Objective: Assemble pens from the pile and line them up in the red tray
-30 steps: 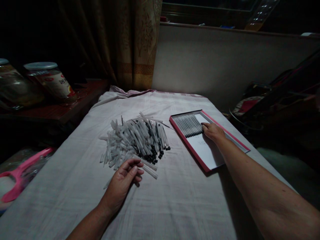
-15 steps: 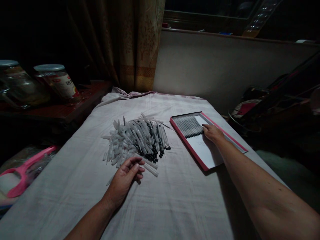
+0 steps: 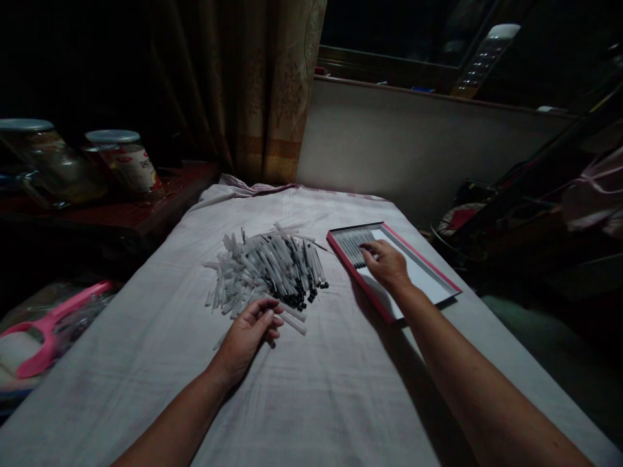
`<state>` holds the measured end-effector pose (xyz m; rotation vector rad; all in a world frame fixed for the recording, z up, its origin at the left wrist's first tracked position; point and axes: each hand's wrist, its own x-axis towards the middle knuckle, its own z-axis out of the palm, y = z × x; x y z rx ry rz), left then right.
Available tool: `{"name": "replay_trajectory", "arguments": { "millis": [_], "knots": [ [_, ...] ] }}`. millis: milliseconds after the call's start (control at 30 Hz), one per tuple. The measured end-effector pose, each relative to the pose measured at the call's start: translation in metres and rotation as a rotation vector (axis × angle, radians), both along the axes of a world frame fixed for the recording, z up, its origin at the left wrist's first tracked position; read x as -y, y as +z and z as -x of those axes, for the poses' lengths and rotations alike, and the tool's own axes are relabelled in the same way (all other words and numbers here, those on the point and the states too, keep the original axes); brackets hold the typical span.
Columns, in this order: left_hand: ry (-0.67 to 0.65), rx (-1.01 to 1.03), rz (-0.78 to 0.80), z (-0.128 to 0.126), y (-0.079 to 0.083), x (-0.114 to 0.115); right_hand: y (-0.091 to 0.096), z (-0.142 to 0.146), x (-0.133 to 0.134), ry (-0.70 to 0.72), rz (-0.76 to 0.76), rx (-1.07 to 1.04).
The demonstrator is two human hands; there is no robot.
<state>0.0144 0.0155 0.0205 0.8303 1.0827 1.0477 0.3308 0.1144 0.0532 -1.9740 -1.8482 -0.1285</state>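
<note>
A heap of translucent white pens with black caps (image 3: 270, 269) lies in the middle of a white cloth (image 3: 311, 389). My left hand (image 3: 250, 337) rests palm up at the heap's near edge, fingers curled loosely, touching a loose pen barrel (image 3: 291, 320). To the right lies a flat red-rimmed box (image 3: 440, 275) with a row of pens (image 3: 351, 245) packed at its far end. My right hand (image 3: 387, 264) lies flat in the box, fingers spread over the near ends of those pens.
Two lidded glass jars (image 3: 124, 162) stand on a dark red shelf at the left. A pink plastic handle (image 3: 46, 327) lies low at the left. A patterned curtain (image 3: 272, 91) hangs behind the cloth. Dark clutter fills the right side.
My right hand has slid left across the box onto the row of pens. The left hand has stayed by the heap. The view has shifted a little.
</note>
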Motion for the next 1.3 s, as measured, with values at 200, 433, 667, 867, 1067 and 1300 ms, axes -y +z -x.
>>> {"name": "replay_trajectory", "arguments": {
  "millis": [200,433,667,867,1067,1300],
  "knots": [
    [-0.025,0.012,-0.024,0.001,0.001,0.002,-0.006,0.095,0.042,0.142,0.195,0.039],
    [-0.067,0.005,-0.03,0.004,0.0,0.001,-0.021,0.106,0.041,-0.002,0.244,-0.041],
    [-0.05,-0.272,-0.309,0.001,-0.006,0.008,-0.028,0.092,0.076,0.047,-0.022,-0.634],
    [0.03,-0.964,-1.063,0.006,0.002,0.019,-0.034,0.12,0.112,0.286,0.036,-1.097],
    [-0.103,-1.149,-1.022,0.016,-0.006,0.011,-0.035,0.127,0.102,0.441,0.142,-1.114],
    [-0.062,-1.032,-0.892,0.018,-0.016,0.006,-0.03,0.11,0.051,0.028,0.099,-0.331]
  ]
}}
